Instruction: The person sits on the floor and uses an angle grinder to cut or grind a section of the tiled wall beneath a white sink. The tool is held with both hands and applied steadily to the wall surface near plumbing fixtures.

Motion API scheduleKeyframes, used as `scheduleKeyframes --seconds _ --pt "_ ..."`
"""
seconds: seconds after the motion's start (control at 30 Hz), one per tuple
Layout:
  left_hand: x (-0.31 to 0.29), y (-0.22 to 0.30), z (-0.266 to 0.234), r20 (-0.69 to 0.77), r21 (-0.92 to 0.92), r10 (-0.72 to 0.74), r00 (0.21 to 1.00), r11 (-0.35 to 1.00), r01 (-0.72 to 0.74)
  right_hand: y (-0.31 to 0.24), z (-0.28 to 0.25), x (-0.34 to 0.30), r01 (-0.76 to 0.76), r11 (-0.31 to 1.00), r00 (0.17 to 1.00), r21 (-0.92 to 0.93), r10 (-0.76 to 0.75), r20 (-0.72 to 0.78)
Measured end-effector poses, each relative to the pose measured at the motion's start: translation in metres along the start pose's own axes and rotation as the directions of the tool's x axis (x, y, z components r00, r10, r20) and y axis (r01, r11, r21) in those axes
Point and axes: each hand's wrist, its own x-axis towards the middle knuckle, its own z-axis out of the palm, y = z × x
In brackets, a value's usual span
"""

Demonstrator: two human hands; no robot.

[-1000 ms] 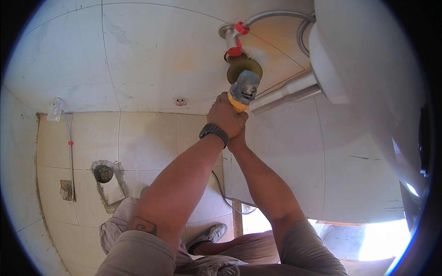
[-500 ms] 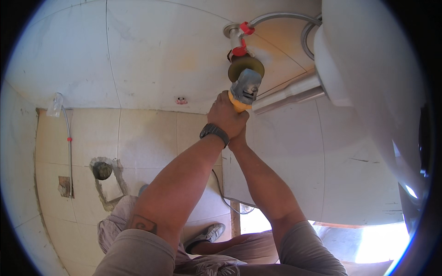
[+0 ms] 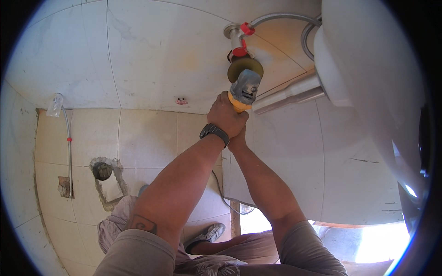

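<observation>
Both arms stretch forward to an angle grinder (image 3: 245, 86) with a grey head and a yellow body. My left hand (image 3: 224, 114), with a black watch at the wrist, is closed round the yellow body just behind the head. Behind and below it, my right hand (image 3: 238, 139) is closed round the rear of the same tool, its fingers mostly hidden. The round disc (image 3: 241, 68) looks blurred and lies close to the wall, just under a metal angle valve (image 3: 236, 40) with red parts. Whether the disc touches the wall cannot be seen.
A braided hose (image 3: 283, 15) runs from the valve to a white basin (image 3: 340, 55). Beneath the basin a metal drain pipe (image 3: 290, 94) reaches close to the grinder. At left, another hose (image 3: 69, 152) hangs by a rough floor hole (image 3: 102, 171). A cable (image 3: 220, 186) trails below my arms.
The grinder's disc has shifted very slightly to the left. Both hands keep the same hold on the grinder.
</observation>
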Motion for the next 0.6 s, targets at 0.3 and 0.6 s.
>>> scheduleKeyframes --seconds 0.3,0.6 --pt "0.000 -0.002 -0.001 0.010 -0.012 -0.018 1.000 1.000 0.018 0.023 0.005 0.005 -0.111 0.973 0.994 0.202 0.114 0.001" --pt "-0.005 -0.004 -0.001 -0.071 -0.021 0.005 0.997 1.000 -0.006 0.013 -0.003 0.007 0.108 0.974 0.992 -0.198 -0.092 0.092"
